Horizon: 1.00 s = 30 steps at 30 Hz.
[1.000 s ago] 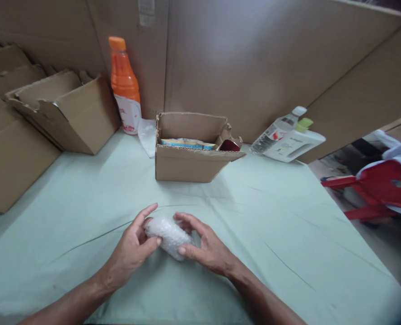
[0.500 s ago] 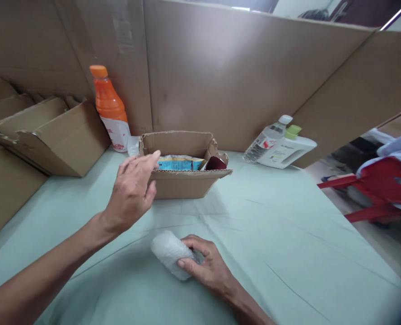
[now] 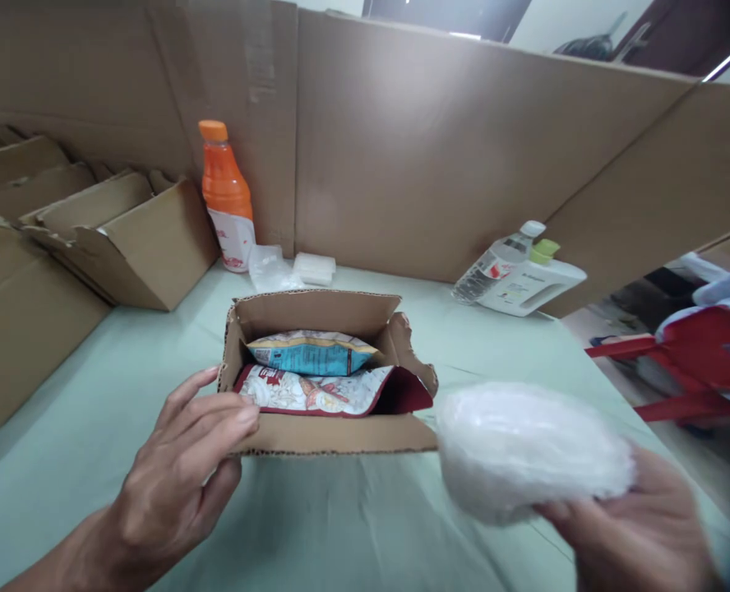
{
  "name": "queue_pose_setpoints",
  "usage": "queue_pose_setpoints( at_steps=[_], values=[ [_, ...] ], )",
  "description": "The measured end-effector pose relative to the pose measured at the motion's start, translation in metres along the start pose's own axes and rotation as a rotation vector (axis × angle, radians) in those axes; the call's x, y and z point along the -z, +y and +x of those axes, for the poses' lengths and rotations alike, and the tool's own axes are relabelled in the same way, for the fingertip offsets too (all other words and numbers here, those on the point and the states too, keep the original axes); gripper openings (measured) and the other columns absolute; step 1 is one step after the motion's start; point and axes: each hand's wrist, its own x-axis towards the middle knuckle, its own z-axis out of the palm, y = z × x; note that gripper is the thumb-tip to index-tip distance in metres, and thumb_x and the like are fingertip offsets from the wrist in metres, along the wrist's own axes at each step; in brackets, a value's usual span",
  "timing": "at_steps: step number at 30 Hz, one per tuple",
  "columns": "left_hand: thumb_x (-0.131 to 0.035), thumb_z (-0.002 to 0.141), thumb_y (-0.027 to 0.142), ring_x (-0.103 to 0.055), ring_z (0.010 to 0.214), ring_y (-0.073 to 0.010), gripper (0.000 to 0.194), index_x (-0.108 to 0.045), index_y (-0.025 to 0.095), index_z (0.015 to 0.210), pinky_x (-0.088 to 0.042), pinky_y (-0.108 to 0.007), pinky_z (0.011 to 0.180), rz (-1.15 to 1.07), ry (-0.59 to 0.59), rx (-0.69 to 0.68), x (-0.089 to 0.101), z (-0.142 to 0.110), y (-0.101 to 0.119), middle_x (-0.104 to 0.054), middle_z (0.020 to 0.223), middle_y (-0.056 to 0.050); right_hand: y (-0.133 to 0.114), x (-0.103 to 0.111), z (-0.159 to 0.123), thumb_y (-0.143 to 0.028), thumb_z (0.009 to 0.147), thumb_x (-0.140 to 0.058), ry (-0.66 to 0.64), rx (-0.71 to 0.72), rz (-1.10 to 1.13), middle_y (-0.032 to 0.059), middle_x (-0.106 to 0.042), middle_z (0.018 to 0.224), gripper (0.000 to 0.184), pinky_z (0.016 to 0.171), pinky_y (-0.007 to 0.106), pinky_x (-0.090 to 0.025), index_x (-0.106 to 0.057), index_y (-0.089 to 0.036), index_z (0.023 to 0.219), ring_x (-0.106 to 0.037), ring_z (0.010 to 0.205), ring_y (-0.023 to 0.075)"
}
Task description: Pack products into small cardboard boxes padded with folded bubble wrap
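My left hand is at the front left corner of an open cardboard box, its fingers over the edge and the thumb below the flap. Two packets stand in the box: a blue one at the back and a white and dark red one in front, its right end curling up. My right hand grips a bubble-wrapped bundle raised above the table to the right of the box. What the wrap contains cannot be made out.
Several cardboard boxes stand at the left. An orange bottle, a clear plastic bag and a white folded piece are behind the box. A clear bottle leans by a white jug. A red chair stands off the table's right side.
The box has come nearer, showing more of its contents, with my left hand at its front left corner. My right hand has lifted the bubble-wrapped bundle off the table and moved it right.
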Motion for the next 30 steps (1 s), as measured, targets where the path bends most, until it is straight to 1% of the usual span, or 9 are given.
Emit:
queue_pose_setpoints(
  at_steps=[2,4,9,11,14,18,23,28,30],
  values=[
    [-0.053,0.081,-0.009,-0.064,0.104,-0.0169,0.067,-0.045,0.026,0.137,-0.037,-0.049,0.117,-0.001,0.005,-0.008,0.005,-0.010,0.005,-0.070,0.098,-0.001,-0.019,-0.002,0.026,-0.038,0.087,-0.072,0.029,0.114,-0.183,0.0024,-0.076,0.100,0.026,0.066,0.034,-0.058,-0.070,-0.036,0.113,-0.072,0.083,0.0249],
    [-0.053,0.081,-0.009,-0.064,0.105,-0.0177,0.067,-0.045,0.025,0.139,-0.037,-0.050,0.116,-0.007,0.014,0.005,0.005,-0.013,0.006,-0.070,0.096,-0.001,-0.038,-0.018,0.061,-0.031,0.087,-0.070,-0.062,0.199,-0.358,0.0001,-0.076,0.095,0.018,0.066,0.032,-0.054,-0.072,-0.031,0.105,-0.070,0.077,0.0207],
    [-0.052,0.082,-0.007,-0.064,0.105,-0.0202,0.073,-0.037,0.020,0.149,-0.042,-0.054,0.111,-0.043,0.108,0.006,-0.002,-0.008,0.002,-0.071,0.095,-0.004,-0.060,-0.091,0.130,-0.020,0.083,-0.068,-0.610,0.212,-0.783,0.0037,-0.076,0.085,0.012,0.073,0.033,-0.049,-0.076,-0.021,0.092,-0.069,0.086,0.0244],
    [-0.052,0.083,-0.006,-0.064,0.107,-0.0205,0.075,-0.036,0.022,0.151,-0.043,-0.056,0.110,-0.053,0.121,0.010,-0.003,-0.007,0.000,-0.072,0.097,-0.004,-0.057,-0.117,0.137,-0.019,0.083,-0.067,-0.803,0.202,-1.000,0.0099,-0.077,0.081,0.011,0.074,0.036,-0.047,-0.077,-0.016,0.085,-0.070,0.088,0.0297],
    [-0.052,0.082,-0.006,-0.062,0.111,-0.0205,0.077,-0.033,0.021,0.152,-0.041,-0.056,0.112,-0.077,0.114,0.000,-0.004,-0.007,-0.002,-0.072,0.100,-0.005,-0.051,-0.138,0.135,-0.015,0.085,-0.061,-0.959,0.147,-1.126,0.0138,-0.078,0.085,0.017,0.065,0.034,-0.044,-0.078,-0.015,0.085,-0.072,0.082,0.0288],
    [-0.052,0.080,-0.009,-0.060,0.112,-0.0195,0.078,-0.034,0.017,0.152,-0.039,-0.053,0.114,-0.102,0.117,-0.012,-0.004,-0.007,-0.003,-0.070,0.101,-0.005,-0.048,-0.136,0.135,-0.018,0.090,-0.059,-1.047,0.079,-1.091,0.0105,-0.079,0.089,0.018,0.057,0.029,-0.038,-0.077,-0.019,0.091,-0.073,0.080,0.0253],
    [-0.053,0.080,-0.009,-0.061,0.111,-0.0199,0.076,-0.037,0.017,0.149,-0.039,-0.053,0.113,-0.099,0.130,0.003,-0.005,-0.002,-0.003,-0.069,0.101,-0.006,-0.037,-0.132,0.133,-0.016,0.089,-0.059,-1.013,0.169,-0.987,0.0065,-0.078,0.086,0.021,0.061,0.030,-0.041,-0.071,-0.021,0.106,-0.072,0.076,0.0233],
    [-0.055,0.080,-0.008,-0.062,0.108,-0.0211,0.076,-0.039,0.019,0.148,-0.041,-0.054,0.112,-0.062,0.133,0.028,-0.006,0.000,0.002,-0.068,0.102,-0.006,-0.032,-0.140,0.134,-0.010,0.086,-0.060,-1.115,0.209,-0.959,0.0062,-0.077,0.087,0.027,0.065,0.031,-0.045,-0.071,-0.021,0.107,-0.072,0.079,0.0236],
    [-0.058,0.079,-0.006,-0.061,0.113,-0.0233,0.076,-0.042,0.023,0.147,-0.042,-0.055,0.112,-0.040,0.163,0.066,-0.005,-0.005,0.005,-0.066,0.106,-0.006,-0.038,-0.130,0.135,-0.013,0.088,-0.060,-1.045,0.225,-0.917,0.0072,-0.077,0.094,0.026,0.073,0.035,-0.048,-0.071,-0.020,0.111,-0.072,0.086,0.0253]
  ],
)
